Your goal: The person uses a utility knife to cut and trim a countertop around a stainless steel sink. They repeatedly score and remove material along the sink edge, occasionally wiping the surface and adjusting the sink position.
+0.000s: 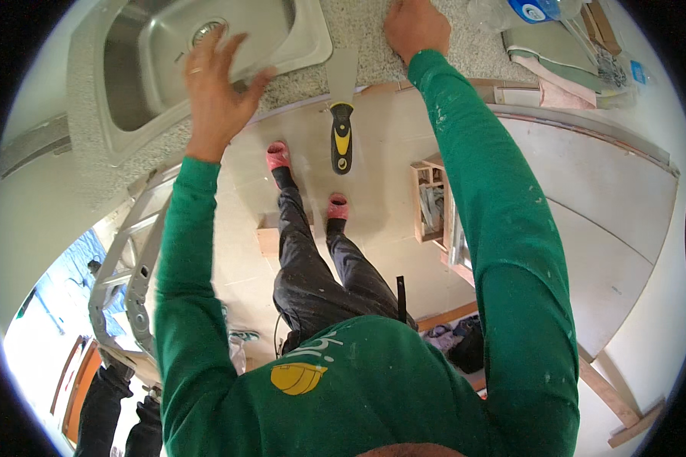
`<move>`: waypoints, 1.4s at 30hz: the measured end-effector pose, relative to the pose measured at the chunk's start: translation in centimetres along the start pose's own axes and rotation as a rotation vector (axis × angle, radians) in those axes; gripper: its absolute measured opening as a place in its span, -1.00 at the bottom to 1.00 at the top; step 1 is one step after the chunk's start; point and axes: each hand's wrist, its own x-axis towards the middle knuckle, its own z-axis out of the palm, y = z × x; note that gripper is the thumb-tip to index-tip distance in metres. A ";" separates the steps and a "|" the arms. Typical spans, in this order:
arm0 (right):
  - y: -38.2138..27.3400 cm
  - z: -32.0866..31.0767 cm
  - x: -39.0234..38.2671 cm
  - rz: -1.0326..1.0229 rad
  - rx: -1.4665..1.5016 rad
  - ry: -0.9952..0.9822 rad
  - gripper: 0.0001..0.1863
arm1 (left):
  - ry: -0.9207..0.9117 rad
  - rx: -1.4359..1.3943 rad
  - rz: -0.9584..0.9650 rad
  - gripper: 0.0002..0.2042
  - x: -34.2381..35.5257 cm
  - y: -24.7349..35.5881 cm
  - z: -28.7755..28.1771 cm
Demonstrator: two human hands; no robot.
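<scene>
My left hand [219, 95] hovers over the front rim of a steel sink [312, 47], with its fingers spread and a ring on one finger. My right hand [418, 29] is closed against the speckled grey countertop [373, 46]; its curled fingers hide whatever they may hold. Between the two hands lies a putty knife [342, 141]. Its wide metal blade rests on the countertop, and its black and yellow handle sticks out past the front edge. Neither hand touches it.
Plastic bottles [533, 11] and folded cloths [552, 57] sit at the counter's right end. A metal ladder [139, 282] stands at left, near another person's dark-trousered legs [99, 411]. A wooden block [268, 234] is on the floor, and a pale panel [587, 221] fills the right.
</scene>
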 end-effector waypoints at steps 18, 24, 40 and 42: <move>-8.0 0.4 -30.2 0.165 0.703 0.424 -0.29 | -0.354 -0.019 0.080 -0.57 1.2 -0.1 0.9; -8.6 2.7 -24.1 0.374 0.786 0.697 -0.25 | -0.374 -0.029 0.082 -0.58 1.6 -0.1 1.9; -7.4 3.2 -27.2 0.123 0.766 0.589 -0.10 | -0.413 0.001 0.119 -0.59 0.4 -0.8 1.2; -6.7 1.9 -29.3 0.033 0.683 0.557 -0.11 | -0.378 0.003 0.122 -0.59 1.5 -0.8 1.9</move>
